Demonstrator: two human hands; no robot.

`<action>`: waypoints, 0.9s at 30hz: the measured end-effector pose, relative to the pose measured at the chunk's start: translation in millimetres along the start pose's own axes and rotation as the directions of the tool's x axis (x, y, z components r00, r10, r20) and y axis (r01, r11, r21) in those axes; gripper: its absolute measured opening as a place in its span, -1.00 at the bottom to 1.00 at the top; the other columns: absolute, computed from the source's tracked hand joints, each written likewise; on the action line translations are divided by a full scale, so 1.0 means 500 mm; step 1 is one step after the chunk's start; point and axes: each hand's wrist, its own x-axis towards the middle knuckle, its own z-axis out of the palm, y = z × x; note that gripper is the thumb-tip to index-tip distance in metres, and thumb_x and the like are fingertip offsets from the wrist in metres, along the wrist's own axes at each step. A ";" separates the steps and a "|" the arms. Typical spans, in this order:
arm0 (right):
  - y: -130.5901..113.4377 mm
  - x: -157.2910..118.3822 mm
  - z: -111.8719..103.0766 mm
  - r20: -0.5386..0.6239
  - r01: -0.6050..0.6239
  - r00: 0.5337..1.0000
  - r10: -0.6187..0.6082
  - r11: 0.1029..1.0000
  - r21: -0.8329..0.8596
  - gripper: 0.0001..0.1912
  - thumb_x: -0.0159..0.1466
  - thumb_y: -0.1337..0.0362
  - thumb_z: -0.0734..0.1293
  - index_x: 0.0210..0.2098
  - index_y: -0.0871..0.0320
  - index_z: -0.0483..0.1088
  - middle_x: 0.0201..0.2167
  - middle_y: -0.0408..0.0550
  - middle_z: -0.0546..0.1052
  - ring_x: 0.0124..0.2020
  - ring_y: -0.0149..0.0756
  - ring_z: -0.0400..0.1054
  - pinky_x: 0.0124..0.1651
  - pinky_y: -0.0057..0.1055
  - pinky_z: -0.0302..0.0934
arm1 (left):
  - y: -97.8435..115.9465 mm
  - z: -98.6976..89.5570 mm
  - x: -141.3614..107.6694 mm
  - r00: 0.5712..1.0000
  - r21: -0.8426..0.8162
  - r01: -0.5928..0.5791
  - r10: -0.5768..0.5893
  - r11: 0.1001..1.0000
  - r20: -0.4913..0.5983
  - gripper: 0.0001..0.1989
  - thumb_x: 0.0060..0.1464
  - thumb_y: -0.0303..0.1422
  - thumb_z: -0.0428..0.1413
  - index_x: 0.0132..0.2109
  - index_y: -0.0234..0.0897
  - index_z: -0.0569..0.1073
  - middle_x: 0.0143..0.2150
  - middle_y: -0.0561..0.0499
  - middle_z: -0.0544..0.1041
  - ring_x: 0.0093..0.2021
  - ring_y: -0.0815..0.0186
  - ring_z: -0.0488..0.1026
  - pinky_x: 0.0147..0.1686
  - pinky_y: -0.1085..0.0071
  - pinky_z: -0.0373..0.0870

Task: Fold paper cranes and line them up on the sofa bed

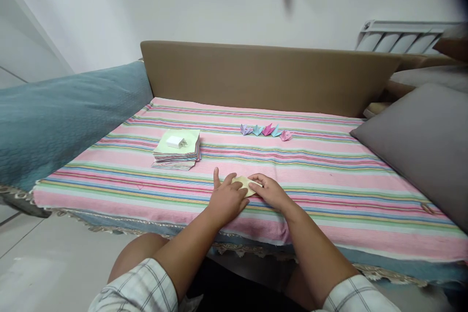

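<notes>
A small pale yellow sheet of paper (245, 186), partly covered by my hands, lies on the striped cloth near its front. My left hand (228, 197) rests palm down over the paper's left part, fingers spread and one sticking out to the left. At the right edge, my right hand (269, 190) is closed, with the paper between thumb and fingers. Left of my hands and farther back stands a stack of square paper (179, 156), pale green on top. On this stack lies a white charger plug (175, 142). Several folded paper cranes (268, 130) sit in a row beyond my hands.
The pink striped cloth (314, 156) covers the sofa seat, with a brown backrest (256, 78) behind. A blue-covered armrest (80, 102) bounds the left side. On the right leans a large grey cushion (420, 141). A small brown object (427, 208) lies near it.
</notes>
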 end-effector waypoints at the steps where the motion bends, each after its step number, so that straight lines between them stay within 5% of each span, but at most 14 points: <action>1: 0.002 0.003 0.004 -0.018 -0.014 1.000 0.014 1.000 0.000 -0.73 0.17 0.17 0.24 -0.16 0.15 0.34 -0.17 -0.06 0.50 -0.15 -0.28 0.39 -0.07 -0.32 0.25 | 0.002 0.001 0.001 1.000 0.012 0.001 -0.001 1.000 0.003 -0.89 0.04 -0.26 0.12 -0.28 -0.10 0.52 -0.23 0.00 0.55 0.14 0.02 0.22 0.16 -0.24 -0.62; 10: -0.002 0.010 0.012 -0.117 -0.045 0.993 0.016 0.969 -0.243 -0.82 0.12 0.29 0.23 -0.29 0.12 0.40 -0.30 -0.13 0.53 -0.29 -0.29 0.39 -0.20 -0.38 0.21 | 0.007 0.002 0.011 1.000 0.038 -0.026 0.026 0.999 -0.014 -0.85 0.04 -0.21 0.13 -0.29 -0.13 0.52 -0.19 -0.03 0.55 0.13 0.01 0.24 0.18 -0.21 -0.64; 18: -0.014 0.007 0.010 -0.104 -0.067 0.994 0.038 0.953 -0.295 -0.80 0.11 0.30 0.23 -0.28 0.10 0.42 -0.30 -0.14 0.53 -0.28 -0.29 0.37 -0.24 -0.40 0.19 | -0.029 -0.037 -0.001 1.000 -0.024 -0.018 0.018 1.000 0.001 -0.90 0.00 -0.21 0.18 -0.36 -0.08 0.54 -0.12 0.06 0.56 0.13 0.05 0.26 0.15 -0.20 -0.70; 27: -0.022 0.005 0.009 -0.123 -0.089 0.991 0.051 0.942 -0.323 -0.78 0.14 0.27 0.25 -0.23 0.09 0.44 -0.23 -0.14 0.54 -0.22 -0.28 0.38 -0.21 -0.41 0.18 | -0.071 -0.022 -0.004 0.995 -0.034 -0.088 0.086 0.996 -0.047 -0.90 0.02 -0.20 0.17 -0.40 -0.04 0.54 -0.14 0.15 0.57 0.07 0.14 0.33 0.16 -0.16 -0.68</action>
